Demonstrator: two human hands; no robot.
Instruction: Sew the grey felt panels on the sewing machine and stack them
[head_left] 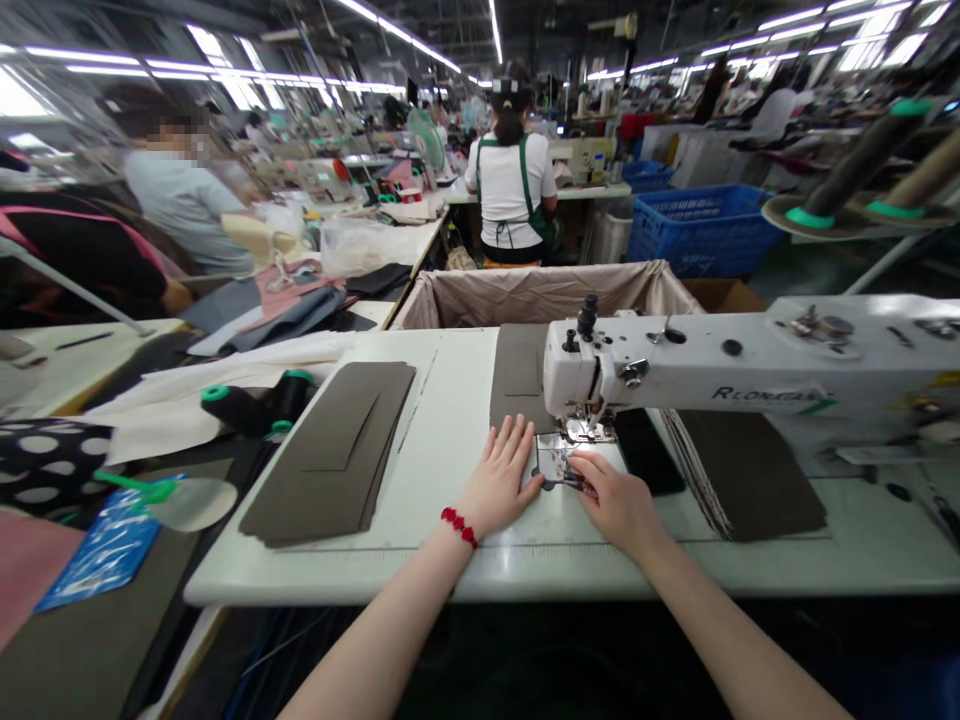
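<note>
My left hand (501, 482) lies flat with its fingers stretched out, the fingertips at the near edge of a dark grey-brown fabric piece (517, 365). To its right, my right hand (609, 497) has its fingers bent together at the metal plate (553, 458) below the needle area; what they hold, if anything, is hidden. The white sewing machine (675, 355) reaches in from the right. A stack of grey-brown pieces (337, 450) rests on the table's left part, with a smaller piece (345, 440) on top. Another stack (750, 475) lies under the machine arm.
A cloth-lined bin (540, 290) stands behind the table (450, 585). Dark thread spools (240, 408) and a blue packet (112, 545) are at the left. Blue crates (701, 230) stand back right. A person (514, 180) sits ahead, another (180, 200) at the left.
</note>
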